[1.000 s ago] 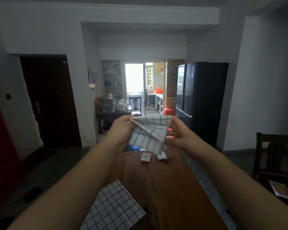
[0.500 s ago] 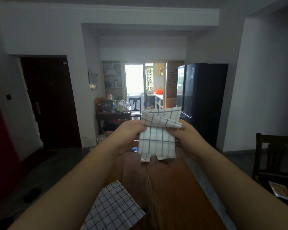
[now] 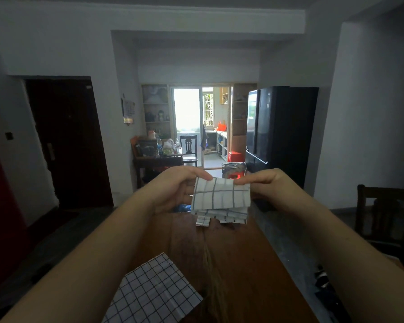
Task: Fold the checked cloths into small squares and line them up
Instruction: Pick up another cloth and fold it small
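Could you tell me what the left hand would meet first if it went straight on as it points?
Likely the right hand: the left hand pinches the cloth and points across it toward the right one; depth is unclear.

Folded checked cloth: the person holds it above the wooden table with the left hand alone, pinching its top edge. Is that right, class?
No. The head view shows both hands pinching the top edge of the folded checked cloth: the left hand at one corner, the right hand at the other. It is held above the wooden table.
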`<state>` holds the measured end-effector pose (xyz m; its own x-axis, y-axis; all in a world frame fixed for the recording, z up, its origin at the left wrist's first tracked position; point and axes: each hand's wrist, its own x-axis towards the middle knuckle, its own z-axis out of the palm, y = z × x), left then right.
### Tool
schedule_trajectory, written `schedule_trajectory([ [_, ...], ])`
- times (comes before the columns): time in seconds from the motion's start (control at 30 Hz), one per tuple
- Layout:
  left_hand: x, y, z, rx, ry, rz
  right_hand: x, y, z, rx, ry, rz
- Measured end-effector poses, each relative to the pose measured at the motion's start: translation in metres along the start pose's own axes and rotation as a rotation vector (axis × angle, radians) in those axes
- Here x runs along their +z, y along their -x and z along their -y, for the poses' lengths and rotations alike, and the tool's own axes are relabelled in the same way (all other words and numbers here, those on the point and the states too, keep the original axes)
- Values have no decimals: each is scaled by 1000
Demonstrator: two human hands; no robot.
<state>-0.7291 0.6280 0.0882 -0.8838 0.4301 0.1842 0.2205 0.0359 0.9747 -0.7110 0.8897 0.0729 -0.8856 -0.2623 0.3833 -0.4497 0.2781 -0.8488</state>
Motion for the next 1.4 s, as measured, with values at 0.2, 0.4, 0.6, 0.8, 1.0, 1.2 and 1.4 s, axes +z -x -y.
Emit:
schedule_trajectory([
  [0.2,-2,-4,4,91,-352,-56,-5,-1,-7,5,98,-9],
  [0.4,22,-5,-5,217,-580,-62,6,-7,-5,4,259,6],
  [0.6,26,-7,14,154,-547,-127,6,-5,-7,12,315,-135],
  [0.8,28,-3,29,146,-488,-196,3,3,-6,3,169,-145],
  [1.0,33,-11,36,108,-261,-371,19,8,-15,218,-294,-173],
  [1.2,46,-18,45,71,-101,-314,35,2,-31,162,-18,-351],
  [1.4,50,-16,49,27,12,-243,43,2,-39,83,51,-481],
])
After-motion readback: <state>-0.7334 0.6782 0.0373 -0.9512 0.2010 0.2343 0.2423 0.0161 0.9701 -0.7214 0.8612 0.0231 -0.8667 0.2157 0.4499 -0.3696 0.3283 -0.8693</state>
